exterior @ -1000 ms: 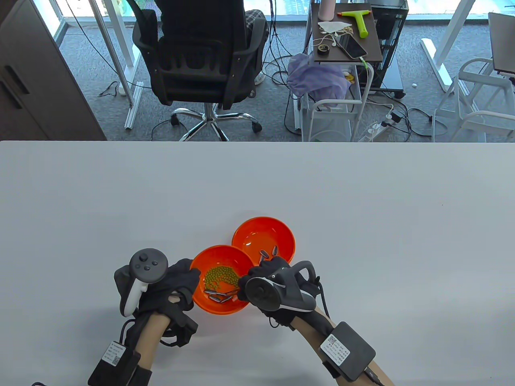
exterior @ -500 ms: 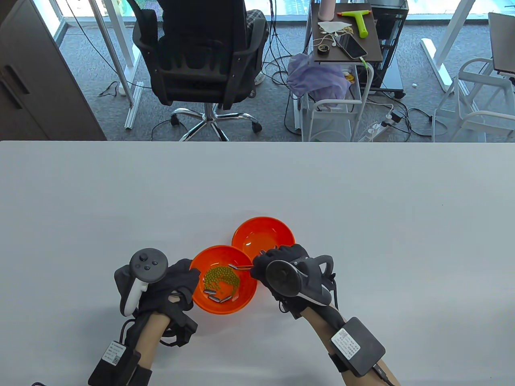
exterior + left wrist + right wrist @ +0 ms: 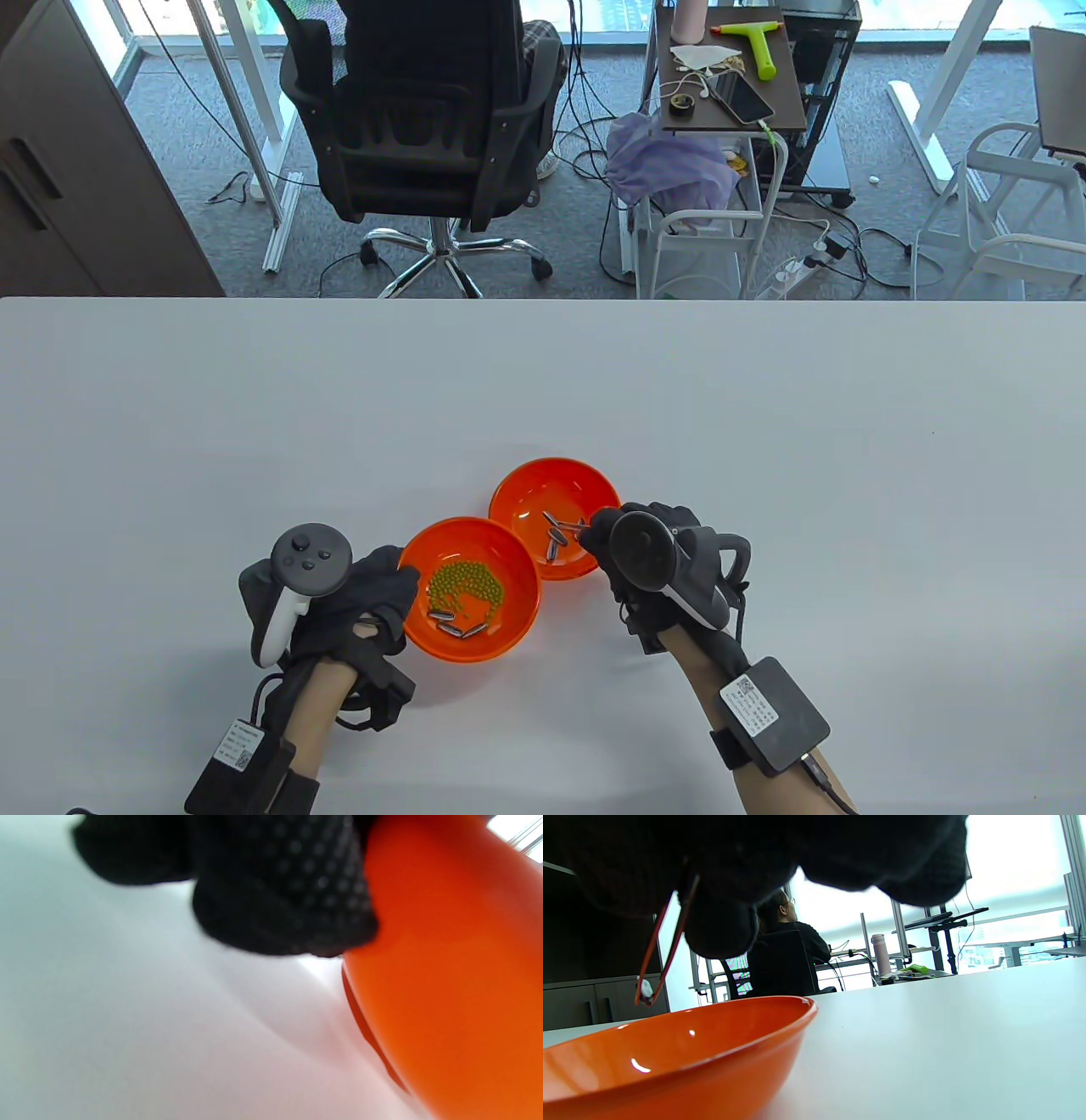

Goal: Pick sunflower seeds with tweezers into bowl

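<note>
Two orange bowls touch near the table's front. The near bowl (image 3: 501,628) holds green beans (image 3: 464,585) and a few sunflower seeds (image 3: 458,626). My left hand (image 3: 373,598) rests against its left rim, and its fingers (image 3: 280,899) touch the bowl wall (image 3: 445,963). The far bowl (image 3: 526,484) holds a few seeds (image 3: 556,536). My right hand (image 3: 632,543) grips tweezers (image 3: 666,938) above the far bowl (image 3: 683,1052). The tweezer tips pinch a pale seed (image 3: 646,988) just over the bowl's rim.
An office chair (image 3: 424,127) and a cluttered side cart (image 3: 730,76) stand on the floor beyond the table's far edge. Bare white table (image 3: 764,407) stretches behind and to both sides of the bowls.
My right hand moved with the tweezers from the near bowl right and away to over the far bowl, carrying a seed. The left hand stayed in place.
</note>
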A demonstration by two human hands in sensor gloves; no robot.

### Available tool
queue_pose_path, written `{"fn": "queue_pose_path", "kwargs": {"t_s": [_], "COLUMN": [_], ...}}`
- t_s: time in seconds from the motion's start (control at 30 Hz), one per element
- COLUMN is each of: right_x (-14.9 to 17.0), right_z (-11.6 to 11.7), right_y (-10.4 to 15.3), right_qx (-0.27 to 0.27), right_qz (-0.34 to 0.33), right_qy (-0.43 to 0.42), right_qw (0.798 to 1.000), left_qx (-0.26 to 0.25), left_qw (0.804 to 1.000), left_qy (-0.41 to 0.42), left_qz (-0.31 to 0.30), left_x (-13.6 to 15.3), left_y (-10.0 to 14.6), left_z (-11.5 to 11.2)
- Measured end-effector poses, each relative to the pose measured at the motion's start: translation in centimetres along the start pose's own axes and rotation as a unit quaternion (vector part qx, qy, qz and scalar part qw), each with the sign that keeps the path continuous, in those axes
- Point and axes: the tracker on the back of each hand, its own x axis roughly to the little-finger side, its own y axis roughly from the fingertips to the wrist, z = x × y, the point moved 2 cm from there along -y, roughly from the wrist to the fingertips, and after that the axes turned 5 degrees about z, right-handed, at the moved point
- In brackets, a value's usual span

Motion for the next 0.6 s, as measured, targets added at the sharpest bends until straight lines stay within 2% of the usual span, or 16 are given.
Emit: {"fn": "queue_pose_path", "kwargs": {"t_s": [0.27,0.6], "right_x": [0.5,0.5], "right_z": [1.2,1.2], "right_y": [0.1,0.1], "right_qx": [-0.019,-0.023], "right_qz": [0.017,0.024], "right_qy": [0.036,0.056], "right_qw": [0.999,0.998], "left_qx": [0.001,0.001], "left_qw": [1.0,1.0], "left_qy": [-0.002,-0.002], "left_qz": [0.001,0.0], "left_x": [0.0,0.0], "left_y": [0.0,0.0], "left_z": [0.0,0.0]}}
